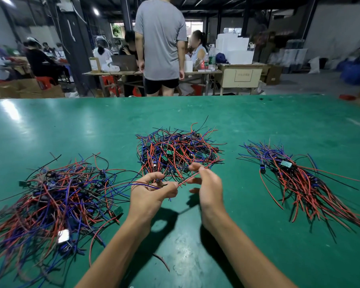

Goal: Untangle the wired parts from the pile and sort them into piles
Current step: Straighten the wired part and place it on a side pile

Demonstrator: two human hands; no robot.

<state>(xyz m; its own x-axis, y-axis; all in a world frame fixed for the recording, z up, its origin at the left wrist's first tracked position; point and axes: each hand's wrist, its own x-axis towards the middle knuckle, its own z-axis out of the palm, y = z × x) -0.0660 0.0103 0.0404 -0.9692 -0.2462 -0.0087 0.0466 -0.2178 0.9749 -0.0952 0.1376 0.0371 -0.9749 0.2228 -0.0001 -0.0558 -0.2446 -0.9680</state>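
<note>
Two hands above green table, left hand clenched on wires, right hand pinching red wire

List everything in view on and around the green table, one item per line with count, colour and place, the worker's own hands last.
table: one, green, fills the foreground
middle pile: one tangled heap, red, blue and black wires with small green boards, table centre
left pile: one loose heap, same wire colours, near left
right pile: one, wires lying roughly parallel, right
stray wire: one, dark, near edge between the forearms
standing person: one, grey shirt, black shorts, beyond the far edge, back to camera
seated people: several, background benches, blurred
left hand: holds blue and red wires
right hand: pinches a red wire running to the left hand
</note>
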